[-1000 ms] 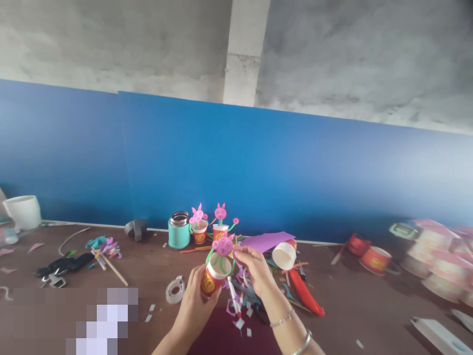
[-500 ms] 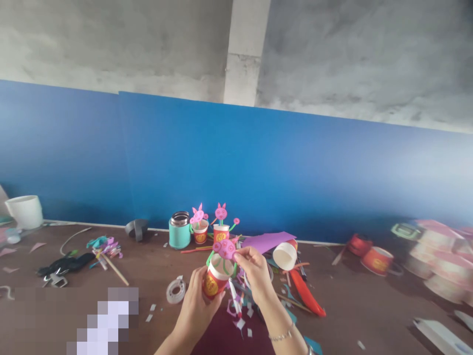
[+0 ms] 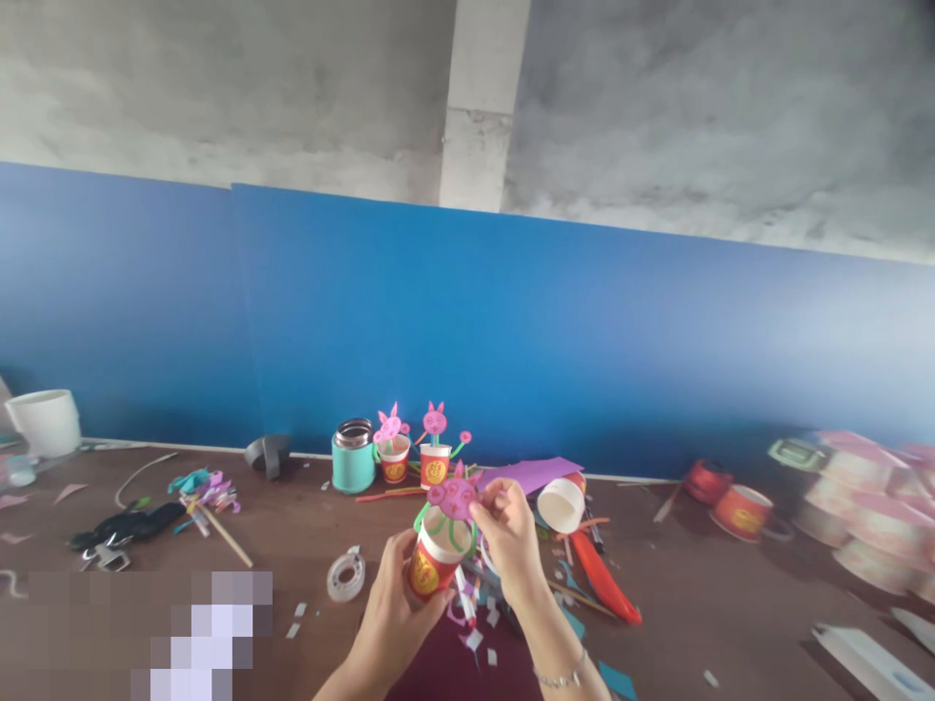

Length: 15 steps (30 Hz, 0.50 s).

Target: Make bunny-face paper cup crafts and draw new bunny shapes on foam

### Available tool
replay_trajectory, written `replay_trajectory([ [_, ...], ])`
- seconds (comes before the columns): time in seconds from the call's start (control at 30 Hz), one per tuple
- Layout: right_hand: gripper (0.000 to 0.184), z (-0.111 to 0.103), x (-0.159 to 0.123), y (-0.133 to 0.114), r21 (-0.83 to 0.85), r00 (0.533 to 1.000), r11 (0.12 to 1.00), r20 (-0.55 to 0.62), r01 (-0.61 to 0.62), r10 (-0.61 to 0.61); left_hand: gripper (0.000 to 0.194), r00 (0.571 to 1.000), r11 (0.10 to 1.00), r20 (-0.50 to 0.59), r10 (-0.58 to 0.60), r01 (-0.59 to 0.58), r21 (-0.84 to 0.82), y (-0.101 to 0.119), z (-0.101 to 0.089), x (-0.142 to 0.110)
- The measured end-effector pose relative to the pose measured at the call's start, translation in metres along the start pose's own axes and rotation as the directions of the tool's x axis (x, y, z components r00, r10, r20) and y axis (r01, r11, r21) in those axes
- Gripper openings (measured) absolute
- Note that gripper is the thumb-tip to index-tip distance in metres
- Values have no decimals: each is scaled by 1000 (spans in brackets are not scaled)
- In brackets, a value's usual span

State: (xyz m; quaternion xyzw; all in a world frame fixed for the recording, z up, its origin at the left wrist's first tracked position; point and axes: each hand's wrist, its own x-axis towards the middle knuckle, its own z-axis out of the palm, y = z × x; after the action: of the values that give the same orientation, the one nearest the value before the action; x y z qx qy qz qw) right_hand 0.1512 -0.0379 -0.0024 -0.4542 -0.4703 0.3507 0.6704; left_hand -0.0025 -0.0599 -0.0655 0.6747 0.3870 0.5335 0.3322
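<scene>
Head view: the left hand (image 3: 394,608) has its fingers curled round a red paper cup (image 3: 430,570), holding it tilted above the bench (image 3: 693,604). At the cup's rim, the right hand (image 3: 511,540) pinches a pink face cutout (image 3: 454,497) between thumb and fingers; green fuzzy stems (image 3: 420,516) bend near it. The held cup bears a yellow emblem whose lettering is too small to read. Two more red cups with pink figures, the left cup (image 3: 395,463) and the right cup (image 3: 435,469), stand behind, beside a smooth turquoise flask (image 3: 354,469) with an open metal mouth. Paper scraps (image 3: 474,640) and a white marker (image 3: 466,599) clutter the bench near the hands; a clear tape roll (image 3: 335,584) lies left of them, a glossy red object (image 3: 606,581) right.
</scene>
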Motion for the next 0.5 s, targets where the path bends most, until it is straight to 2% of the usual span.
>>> replay_trajectory([
  [0.13, 23, -3, 0, -4, -36, 1000, 999, 24, -4, 5, 59, 999, 985, 47, -19, 27, -171, 4, -2, 3],
  [0.27, 22, -4, 1, -5, -49, 997, 999, 73, -12, 16, 45, 996, 993, -67, -53, 46, -105, 15, -9, 24],
  [0.33, 23, -3, 2, -4, -27, 991, 999, 129, -35, 38, 45, 994, 986, -31, -109, 104, -129, 23, -10, 39],
  [0.4, 25, -2, 2, -5, -7, 984, 998, 169, -61, 61, 45, 982, 953, 67, -174, 185, -238, 30, -7, 52],
  [0.5, 28, -4, 3, -9, -32, 987, 998, 149, -54, 58, 35, 967, 908, 93, -237, 254, -333, 33, 0, 61],
])
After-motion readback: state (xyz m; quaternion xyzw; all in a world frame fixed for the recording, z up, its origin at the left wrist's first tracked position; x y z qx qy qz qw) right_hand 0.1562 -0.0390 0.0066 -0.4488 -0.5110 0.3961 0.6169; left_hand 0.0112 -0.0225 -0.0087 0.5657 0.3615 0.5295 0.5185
